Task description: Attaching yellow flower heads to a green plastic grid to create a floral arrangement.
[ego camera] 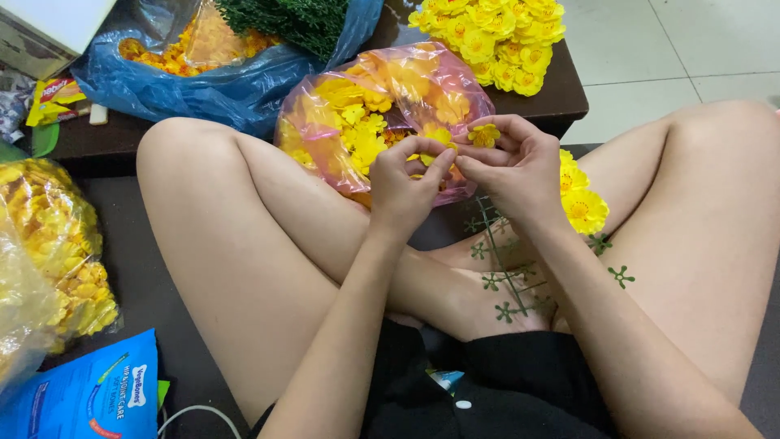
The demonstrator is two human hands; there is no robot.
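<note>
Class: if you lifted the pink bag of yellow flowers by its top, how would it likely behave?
The pink bag would probably sag, since its thin film is crinkled. It likely feels light for its bulk, being filled with loose petal-like flowers. Its open mouth faces the hands, so some might spill.

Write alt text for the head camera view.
A seated person's left hand and right hand pinch a small yellow artificial flower over crossed legs. Behind it sits a pink bag of yellow flowers; a green plastic stem lies on the lap.

Two hands (404,183) (513,167) — one pink bag (422,77), one blue bag (211,89), one green stem (500,260)
</note>
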